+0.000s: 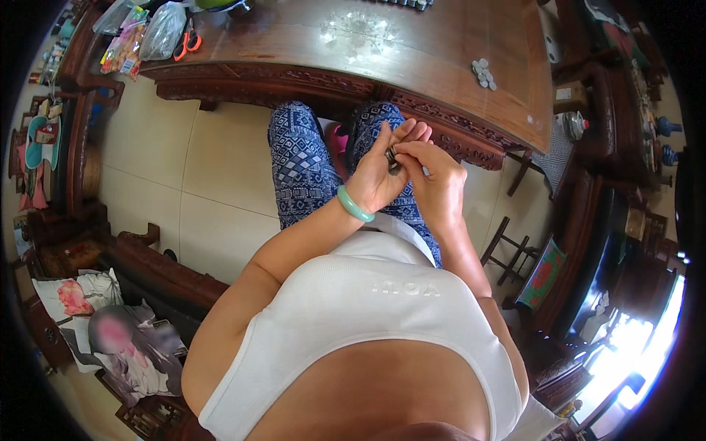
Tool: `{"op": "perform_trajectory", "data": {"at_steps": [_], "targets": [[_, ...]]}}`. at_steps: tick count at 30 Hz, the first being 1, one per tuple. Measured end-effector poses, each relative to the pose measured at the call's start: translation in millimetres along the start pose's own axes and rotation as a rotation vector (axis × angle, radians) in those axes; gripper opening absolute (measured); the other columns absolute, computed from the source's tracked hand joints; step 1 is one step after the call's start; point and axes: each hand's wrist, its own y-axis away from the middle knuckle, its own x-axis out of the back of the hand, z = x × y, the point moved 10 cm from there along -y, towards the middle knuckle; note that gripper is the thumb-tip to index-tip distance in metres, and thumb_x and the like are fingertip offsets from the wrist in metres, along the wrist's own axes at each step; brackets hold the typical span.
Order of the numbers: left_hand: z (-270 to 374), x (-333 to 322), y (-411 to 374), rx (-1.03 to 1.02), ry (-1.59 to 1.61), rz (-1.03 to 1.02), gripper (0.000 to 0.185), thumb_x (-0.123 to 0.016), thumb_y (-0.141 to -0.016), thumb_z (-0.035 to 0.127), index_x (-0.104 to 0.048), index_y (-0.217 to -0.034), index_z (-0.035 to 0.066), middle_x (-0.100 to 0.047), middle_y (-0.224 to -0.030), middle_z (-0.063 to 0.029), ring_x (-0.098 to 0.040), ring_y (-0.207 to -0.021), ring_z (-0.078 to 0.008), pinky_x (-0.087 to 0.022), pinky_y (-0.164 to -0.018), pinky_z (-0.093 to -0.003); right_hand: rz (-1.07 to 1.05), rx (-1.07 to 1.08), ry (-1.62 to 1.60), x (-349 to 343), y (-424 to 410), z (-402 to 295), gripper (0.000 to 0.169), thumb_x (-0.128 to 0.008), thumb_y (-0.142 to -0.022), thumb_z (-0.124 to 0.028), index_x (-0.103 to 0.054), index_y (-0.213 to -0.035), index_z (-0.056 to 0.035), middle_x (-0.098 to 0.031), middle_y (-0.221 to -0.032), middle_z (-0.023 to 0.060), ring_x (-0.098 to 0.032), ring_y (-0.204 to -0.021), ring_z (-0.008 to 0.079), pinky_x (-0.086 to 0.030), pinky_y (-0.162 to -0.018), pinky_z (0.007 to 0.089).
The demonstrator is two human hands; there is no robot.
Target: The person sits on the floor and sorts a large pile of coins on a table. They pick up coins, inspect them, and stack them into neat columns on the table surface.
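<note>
Palm up above my lap, my left hand (380, 171) holds several small round metal pieces (392, 160) that look like coins; a pale green bangle (354, 205) circles its wrist. My right hand (436, 176) reaches over that palm, its thumb and fingertips touching the pieces. Whether it pinches one is hard to tell. On the wooden table (287, 47) in front of me, towards the right end, lies a loose cluster of silvery round coins (483, 74). Stacks of similar round pieces (408, 3) stand at the top edge of the view.
Orange-handled scissors (188, 44), a clear plastic bag (164, 32) and a colourful snack packet (127, 47) lie at the table's left end. The carved table edge is just beyond my knees. A small folding stool (538, 273) is at my right, and a dark wooden bench (160, 270) at my left.
</note>
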Motion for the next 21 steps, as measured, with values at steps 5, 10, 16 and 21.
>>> {"op": "perform_trajectory", "data": {"at_steps": [5, 10, 16, 21], "targets": [[1.4, 9.3, -2.1, 0.016, 0.097, -0.022, 0.039, -0.044, -0.103, 0.038, -0.062, -0.097, 0.003, -0.065, -0.109, -0.0125, -0.056, -0.119, -0.0258, -0.04, -0.112, -0.0426, -0.022, 0.079, 0.013, 3.2, 3.1, -7.0, 0.017, -0.07, -0.074, 0.005, -0.071, -0.09, -0.0018, -0.068, -0.086, 0.0116, -0.066, -0.076, 0.0288, -0.054, -0.07, 0.0357], [2.9, 12.9, -1.3, 0.0, -0.008, 0.058, 0.039, -0.045, -0.103, 0.036, -0.06, -0.089, 0.004, -0.066, -0.101, -0.0117, -0.058, -0.114, -0.0258, -0.044, -0.109, -0.0426, -0.115, 0.266, 0.166, -6.2, 9.0, -21.1, 0.023, -0.072, -0.068, 0.006, -0.071, -0.089, -0.0025, -0.065, -0.088, 0.0089, -0.064, -0.08, 0.0262, -0.053, -0.069, 0.0344], [-0.3, 6.0, 3.4, 0.055, 0.051, 0.042, 0.037, -0.046, -0.103, 0.034, -0.061, -0.09, 0.004, -0.066, -0.104, -0.0125, -0.058, -0.115, -0.0265, -0.044, -0.108, -0.0409, -0.115, 0.297, 0.2, -7.9, 7.7, -24.3, 0.021, -0.071, -0.069, 0.004, -0.066, -0.089, -0.003, -0.065, -0.089, 0.0089, -0.064, -0.081, 0.0289, -0.054, -0.072, 0.0372], [-0.8, 2.4, 4.5, 0.031, 0.078, 0.084, 0.035, -0.046, -0.104, 0.032, -0.062, -0.091, 0.003, -0.066, -0.107, -0.0131, -0.058, -0.115, -0.0262, -0.043, -0.11, -0.0416, 0.04, 0.065, 0.125, 7.4, 5.2, -9.0, 0.013, -0.074, -0.076, -0.001, -0.068, -0.087, -0.0025, -0.065, -0.081, 0.0114, -0.064, -0.075, 0.0302, -0.053, -0.066, 0.0376]]}}
